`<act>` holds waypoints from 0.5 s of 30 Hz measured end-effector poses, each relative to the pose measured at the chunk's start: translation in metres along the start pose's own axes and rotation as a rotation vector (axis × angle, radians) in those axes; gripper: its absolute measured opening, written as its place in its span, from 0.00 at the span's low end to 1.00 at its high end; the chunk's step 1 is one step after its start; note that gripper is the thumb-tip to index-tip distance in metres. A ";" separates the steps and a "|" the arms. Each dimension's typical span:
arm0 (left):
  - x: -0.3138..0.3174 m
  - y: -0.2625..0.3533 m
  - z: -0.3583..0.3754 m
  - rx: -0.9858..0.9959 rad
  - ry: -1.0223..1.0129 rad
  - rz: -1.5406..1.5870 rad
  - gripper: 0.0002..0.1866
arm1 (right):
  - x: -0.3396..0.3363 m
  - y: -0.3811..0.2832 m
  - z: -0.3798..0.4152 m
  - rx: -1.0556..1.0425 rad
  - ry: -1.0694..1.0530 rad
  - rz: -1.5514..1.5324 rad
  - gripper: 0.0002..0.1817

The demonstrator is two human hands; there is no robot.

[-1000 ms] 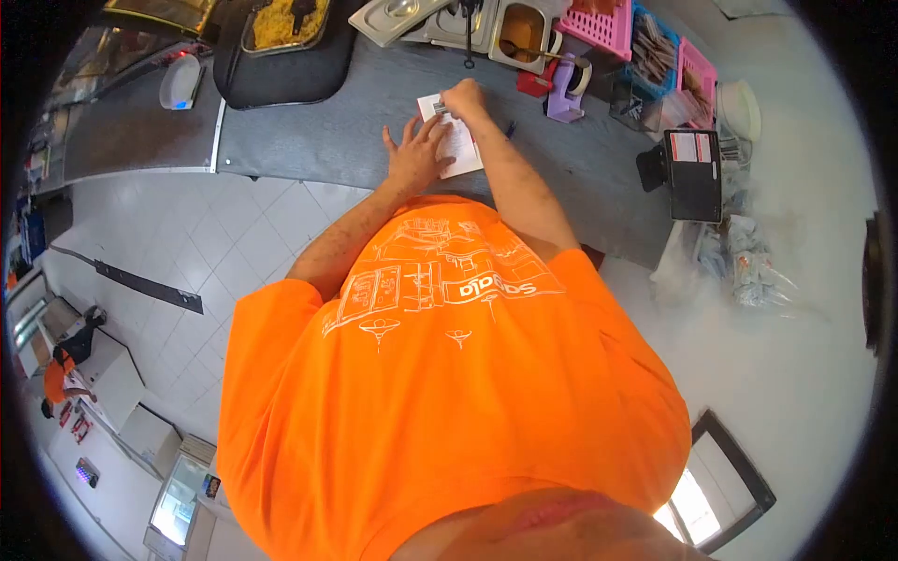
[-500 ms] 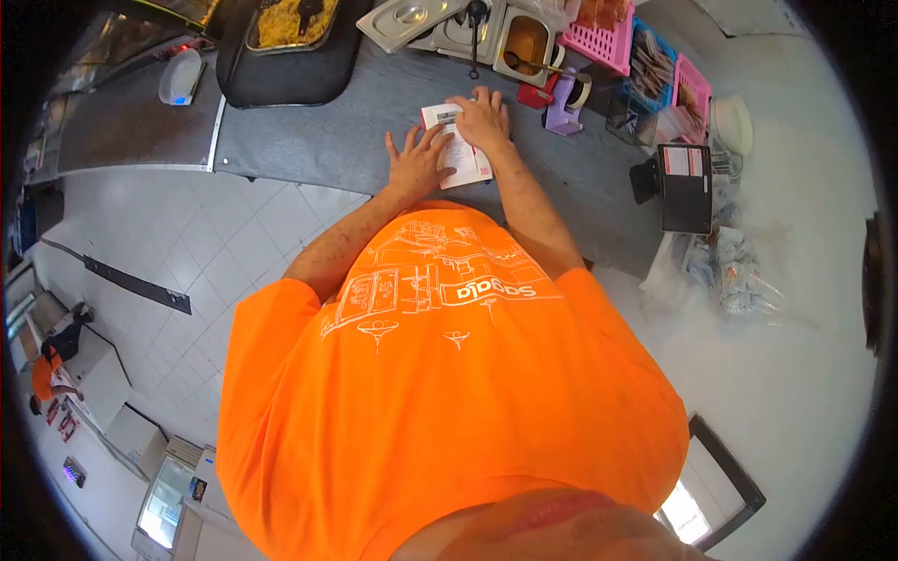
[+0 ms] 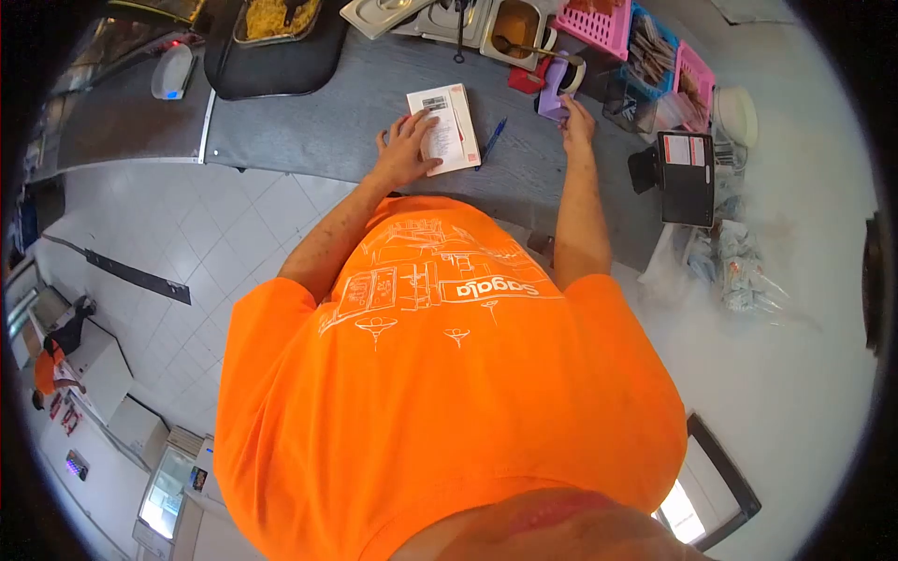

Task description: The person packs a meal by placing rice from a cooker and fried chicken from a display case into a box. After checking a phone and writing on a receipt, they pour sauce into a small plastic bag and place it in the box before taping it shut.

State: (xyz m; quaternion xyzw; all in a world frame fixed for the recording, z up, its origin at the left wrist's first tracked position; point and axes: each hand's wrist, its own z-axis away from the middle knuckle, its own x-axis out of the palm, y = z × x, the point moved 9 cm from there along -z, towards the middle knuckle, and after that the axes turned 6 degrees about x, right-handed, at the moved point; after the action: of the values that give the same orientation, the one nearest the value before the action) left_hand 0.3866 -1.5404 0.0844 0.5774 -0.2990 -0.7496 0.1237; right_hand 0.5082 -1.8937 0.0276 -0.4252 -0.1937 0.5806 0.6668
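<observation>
A flat white paper packet or pad (image 3: 465,131) with red markings lies on the grey counter, with a printed slip on top. My left hand (image 3: 407,150) rests on its left side, fingers spread and thumb near the lower edge. To the right, my right hand (image 3: 578,123) has its fingers pinched at the near end of a purple tape dispenser (image 3: 554,93). Whether a strip of tape is between the fingertips is too small to see. A blue pen (image 3: 492,142) lies beside the packet, on its right.
Behind are a black tray (image 3: 271,79) with a pan of yellow food (image 3: 271,21) and a steel sauce container (image 3: 515,35) with a ladle. Pink baskets (image 3: 599,28), a blue basket (image 3: 649,58) and a dark tablet-like device (image 3: 686,179) stand right. A distant person in orange (image 3: 47,369) appears left.
My right hand has left the packet and moved right to the tape dispenser, uncovering the pen. My left hand stays on the packet. The view has shifted slightly.
</observation>
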 end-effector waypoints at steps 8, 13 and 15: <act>0.005 -0.001 0.002 0.011 -0.016 0.019 0.45 | -0.024 0.036 0.004 -0.402 0.100 -0.158 0.05; -0.002 0.001 0.000 0.005 -0.027 -0.071 0.44 | -0.021 0.028 0.046 -0.234 0.349 0.353 0.10; -0.002 0.001 0.001 0.026 -0.009 -0.103 0.45 | 0.024 0.017 0.081 -0.210 0.093 0.316 0.12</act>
State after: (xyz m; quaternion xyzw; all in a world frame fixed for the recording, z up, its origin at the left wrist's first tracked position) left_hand 0.3860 -1.5398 0.0869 0.5903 -0.2793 -0.7535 0.0762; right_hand 0.4426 -1.8441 0.0544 -0.5438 -0.1530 0.6343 0.5278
